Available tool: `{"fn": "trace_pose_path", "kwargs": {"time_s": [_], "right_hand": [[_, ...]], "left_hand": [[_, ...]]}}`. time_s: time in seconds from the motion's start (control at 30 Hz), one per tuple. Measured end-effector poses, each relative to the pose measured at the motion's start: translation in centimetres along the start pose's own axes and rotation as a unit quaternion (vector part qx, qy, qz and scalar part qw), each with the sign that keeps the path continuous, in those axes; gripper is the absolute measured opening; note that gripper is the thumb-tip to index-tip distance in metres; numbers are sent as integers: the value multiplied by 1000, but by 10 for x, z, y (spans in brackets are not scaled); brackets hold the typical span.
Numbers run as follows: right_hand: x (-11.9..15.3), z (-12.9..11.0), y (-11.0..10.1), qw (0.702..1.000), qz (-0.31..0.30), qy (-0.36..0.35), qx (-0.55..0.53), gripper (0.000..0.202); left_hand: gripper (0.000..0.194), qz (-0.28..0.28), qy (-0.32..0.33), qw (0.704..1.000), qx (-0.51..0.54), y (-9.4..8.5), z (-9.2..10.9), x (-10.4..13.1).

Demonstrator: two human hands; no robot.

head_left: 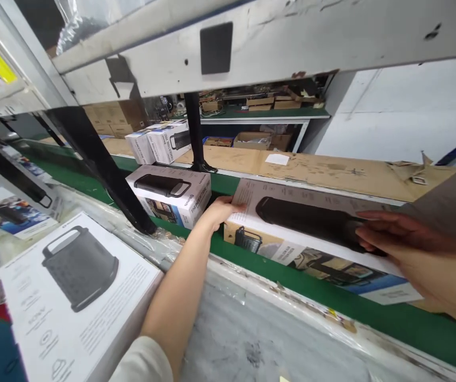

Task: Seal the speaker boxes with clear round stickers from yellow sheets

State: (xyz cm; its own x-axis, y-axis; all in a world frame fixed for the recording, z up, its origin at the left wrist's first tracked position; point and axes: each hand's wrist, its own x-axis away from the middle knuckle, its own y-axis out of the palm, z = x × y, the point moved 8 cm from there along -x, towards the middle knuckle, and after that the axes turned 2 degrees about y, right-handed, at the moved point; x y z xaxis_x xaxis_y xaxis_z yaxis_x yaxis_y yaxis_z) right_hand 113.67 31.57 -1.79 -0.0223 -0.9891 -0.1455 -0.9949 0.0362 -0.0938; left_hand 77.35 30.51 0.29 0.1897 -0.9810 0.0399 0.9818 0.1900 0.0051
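A long white printed box (297,246) with a dark portable speaker pictured on it lies on the green conveyor belt (375,313). My left hand (223,209) grips its left end, fingertips partly hidden behind the edge. At the right part of the same box, my right hand (395,233) is closed on the upper side, its fingers bent and the thumb beneath them. A second, similar speaker box (196,204) sits on the belt just left of my left hand, with a narrow gap between the two.
A large white box (80,339) stands at the lower left, near a tilted box (32,185). Two boxes (168,151) sit behind the belt. A black post (100,164) and a white overhead beam (267,53) frame the space. The grey bench (228,334) runs in front.
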Motion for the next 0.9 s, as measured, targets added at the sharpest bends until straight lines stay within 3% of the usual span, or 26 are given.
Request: {"fn": "trace_pose_path", "kwargs": {"time_s": [0.1, 0.17, 0.37, 0.47, 0.57, 0.9], "right_hand": [[-12, -11, 19, 998, -62, 10, -5, 38], [-24, -29, 49, 994, -110, -10, -12, 43], [-55, -85, 194, 945, -286, -155, 33, 46], [-67, -92, 245, 912, -346, -213, 61, 38], [-75, -87, 267, 889, -381, -237, 92, 32], [-81, -82, 284, 871, -359, -301, 147, 26]], "left_hand": [[23, -27, -26, 999, -1, 6, -7, 3], [28, -23, -23, 999, 14, 8, -11, 5], [44, -13, -2, 997, 78, 12, -18, 8], [45, -13, -3, 996, 89, 10, -20, 8], [45, -3, -14, 995, 103, 5, -22, 7], [44, 10, -5, 994, 105, -4, -22, 4]]}}
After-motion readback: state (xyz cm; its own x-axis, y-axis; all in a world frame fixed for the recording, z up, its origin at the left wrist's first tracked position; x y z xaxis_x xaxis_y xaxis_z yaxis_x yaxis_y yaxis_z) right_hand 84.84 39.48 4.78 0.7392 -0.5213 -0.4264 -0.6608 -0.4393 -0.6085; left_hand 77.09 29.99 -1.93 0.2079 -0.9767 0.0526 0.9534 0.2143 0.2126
